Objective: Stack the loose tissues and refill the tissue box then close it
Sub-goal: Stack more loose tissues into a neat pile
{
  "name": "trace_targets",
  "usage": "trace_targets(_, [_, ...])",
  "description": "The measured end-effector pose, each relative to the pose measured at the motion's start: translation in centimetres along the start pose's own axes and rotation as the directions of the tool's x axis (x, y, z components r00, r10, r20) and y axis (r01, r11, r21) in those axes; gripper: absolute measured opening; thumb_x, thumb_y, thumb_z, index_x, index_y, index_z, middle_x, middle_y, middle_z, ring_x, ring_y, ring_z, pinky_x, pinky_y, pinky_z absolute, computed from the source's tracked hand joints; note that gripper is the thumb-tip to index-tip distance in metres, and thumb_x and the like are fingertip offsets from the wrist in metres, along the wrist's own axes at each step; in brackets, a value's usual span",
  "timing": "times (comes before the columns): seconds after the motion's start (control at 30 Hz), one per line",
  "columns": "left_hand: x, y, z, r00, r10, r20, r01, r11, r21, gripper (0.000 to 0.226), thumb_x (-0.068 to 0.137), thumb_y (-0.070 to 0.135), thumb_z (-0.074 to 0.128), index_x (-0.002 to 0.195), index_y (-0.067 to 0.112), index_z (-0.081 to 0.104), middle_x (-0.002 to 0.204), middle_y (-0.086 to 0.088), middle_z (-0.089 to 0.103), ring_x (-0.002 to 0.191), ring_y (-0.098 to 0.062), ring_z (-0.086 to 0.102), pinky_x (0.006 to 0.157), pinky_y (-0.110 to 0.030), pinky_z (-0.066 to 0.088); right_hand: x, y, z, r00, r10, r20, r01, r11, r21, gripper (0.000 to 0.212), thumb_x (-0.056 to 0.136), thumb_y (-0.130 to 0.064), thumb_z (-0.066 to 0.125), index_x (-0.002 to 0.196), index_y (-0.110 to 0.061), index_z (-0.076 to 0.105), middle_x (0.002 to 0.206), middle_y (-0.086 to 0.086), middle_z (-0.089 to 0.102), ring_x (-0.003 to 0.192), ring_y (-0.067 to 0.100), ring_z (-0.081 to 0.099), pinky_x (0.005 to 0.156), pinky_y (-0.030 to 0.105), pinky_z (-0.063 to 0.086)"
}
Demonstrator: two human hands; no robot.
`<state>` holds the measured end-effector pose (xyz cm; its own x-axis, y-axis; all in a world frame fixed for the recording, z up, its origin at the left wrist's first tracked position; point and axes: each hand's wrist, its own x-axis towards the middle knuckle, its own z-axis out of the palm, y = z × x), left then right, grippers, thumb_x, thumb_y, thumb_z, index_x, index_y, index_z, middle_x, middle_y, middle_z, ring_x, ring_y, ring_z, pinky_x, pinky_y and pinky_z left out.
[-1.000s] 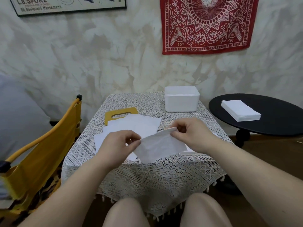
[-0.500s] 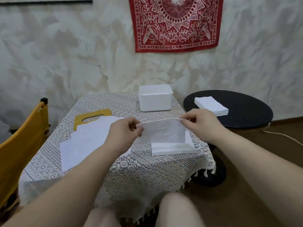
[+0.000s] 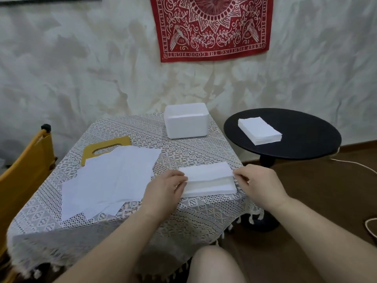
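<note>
A folded white tissue (image 3: pixel 206 171) lies on top of a small stack of tissues (image 3: pixel 210 186) at the table's front right. My left hand (image 3: pixel 165 187) pinches its left end and my right hand (image 3: pixel 258 181) pinches its right end. Several loose unfolded tissues (image 3: pixel 108 178) are spread over the left half of the lace-covered table (image 3: pixel 204 209). A white tissue box (image 3: pixel 186 120) stands open at the back of the table. Its yellow lid (image 3: pixel 106 147) lies flat at the back left, partly under the loose tissues.
A round black side table (image 3: pixel 302 135) stands to the right with another stack of tissues (image 3: pixel 259 130) on it. A yellow chair (image 3: pixel 22 176) is close on the left. A white cable (image 3: pixel 355 164) runs over the brown floor at right.
Both hands have lowered the folded tissue from mid-air onto the stack at the front right. The camera view has turned to the right.
</note>
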<state>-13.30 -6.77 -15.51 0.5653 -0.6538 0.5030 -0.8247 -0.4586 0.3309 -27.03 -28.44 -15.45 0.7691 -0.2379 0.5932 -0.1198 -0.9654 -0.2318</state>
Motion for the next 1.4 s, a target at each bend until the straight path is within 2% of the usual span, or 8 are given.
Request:
trace_targets(0.2, [-1.3, -0.9, 0.4, 0.999, 0.011, 0.03, -0.011, 1.0, -0.002, 0.017, 0.088, 0.021, 0.064, 0.102, 0.018, 0.074, 0.092, 0.006, 0.062, 0.081, -0.016, 0.06, 0.067, -0.024, 0.044, -1.3, 0.0, 0.4, 0.999, 0.03, 0.021, -0.032, 0.991, 0.128, 0.008, 0.077, -0.009, 0.073, 0.082, -0.016, 0.073, 0.077, -0.003, 0.07, 0.073, 0.018, 0.067, 0.067, 0.035, 0.057])
trace_targets(0.4, [-1.8, -1.0, 0.3, 0.997, -0.032, 0.07, 0.035, 0.998, -0.053, 0.021, 0.09, 0.022, 0.061, 0.109, 0.02, 0.071, 0.093, 0.01, 0.06, 0.084, -0.013, 0.059, 0.075, -0.029, 0.049, -1.7, -0.1, 0.6, 1.0, -0.009, 0.022, 0.006, 0.994, 0.107, 0.008, 0.076, -0.007, 0.073, 0.079, -0.014, 0.073, 0.076, -0.004, 0.067, 0.073, 0.017, 0.065, 0.065, 0.034, 0.057])
trace_targets(0.57, [-1.7, -1.1, 0.1, 0.992, -0.084, 0.093, 0.094, 0.99, -0.105, 0.026, 0.087, 0.024, 0.063, 0.112, 0.02, 0.069, 0.088, 0.015, 0.057, 0.08, -0.002, 0.054, 0.074, -0.008, 0.038, -2.0, -0.3, 0.6, 0.999, -0.032, 0.016, 0.03, 0.994, 0.109, 0.009, 0.074, -0.006, 0.075, 0.079, -0.013, 0.073, 0.074, -0.004, 0.066, 0.071, 0.015, 0.065, 0.063, 0.029, 0.056])
trace_targets(0.67, [-1.7, -1.1, -0.1, 0.991, -0.085, 0.107, 0.097, 0.988, -0.12, 0.031, 0.081, 0.029, 0.07, 0.111, 0.021, 0.069, 0.085, 0.015, 0.056, 0.078, 0.0, 0.054, 0.072, -0.003, 0.035, -2.2, -0.1, 0.7, 0.999, -0.025, 0.024, 0.022, 0.994, 0.104, 0.009, 0.074, -0.006, 0.076, 0.078, -0.014, 0.074, 0.073, -0.004, 0.065, 0.071, 0.016, 0.064, 0.063, 0.028, 0.055])
trace_targets(0.9, [-1.5, -1.3, -0.1, 0.989, -0.112, 0.093, 0.124, 0.982, -0.145, 0.025, 0.078, 0.03, 0.074, 0.102, 0.023, 0.073, 0.083, 0.017, 0.059, 0.077, 0.001, 0.056, 0.073, -0.006, 0.039, -2.4, -0.2, 0.7, 0.998, -0.037, 0.045, 0.031, 0.992, 0.126, 0.011, 0.073, -0.007, 0.077, 0.081, -0.013, 0.074, 0.077, -0.003, 0.067, 0.072, 0.015, 0.065, 0.065, 0.027, 0.055])
trace_targets(1.1, [-1.5, -1.4, -0.1, 0.98, -0.18, 0.089, 0.194, 0.961, -0.196, 0.023, 0.079, 0.027, 0.074, 0.101, 0.023, 0.073, 0.078, 0.021, 0.06, 0.077, 0.009, 0.055, 0.069, 0.001, 0.036, -2.4, 0.0, 0.9, 0.997, 0.0, 0.072, -0.007, 0.995, 0.101, 0.013, 0.077, -0.02, 0.076, 0.089, -0.014, 0.073, 0.083, -0.005, 0.068, 0.079, 0.014, 0.064, 0.072, 0.023, 0.048])
trace_targets(1.23, [-1.4, -1.6, -0.1, 0.972, -0.205, 0.115, 0.226, 0.95, -0.215, 0.023, 0.08, 0.027, 0.073, 0.102, 0.024, 0.072, 0.08, 0.02, 0.061, 0.078, 0.008, 0.055, 0.068, 0.0, 0.036, -2.2, -0.1, 0.8, 0.997, -0.006, 0.083, -0.003, 0.994, 0.105, 0.001, 0.08, -0.019, 0.072, 0.081, -0.018, 0.072, 0.076, -0.01, 0.063, 0.074, 0.013, 0.062, 0.067, 0.022, 0.046])
trace_targets(1.4, [-1.4, -1.7, -0.1, 0.971, -0.196, 0.134, 0.222, 0.949, -0.223, 0.02, 0.079, 0.032, 0.073, 0.098, 0.026, 0.072, 0.081, 0.018, 0.062, 0.078, 0.006, 0.056, 0.068, -0.003, 0.038, -2.2, -0.1, 1.0, 0.997, -0.006, 0.079, -0.002, 0.995, 0.099, 0.002, 0.079, -0.017, 0.074, 0.081, -0.017, 0.073, 0.076, -0.007, 0.064, 0.073, 0.014, 0.062, 0.065, 0.025, 0.048])
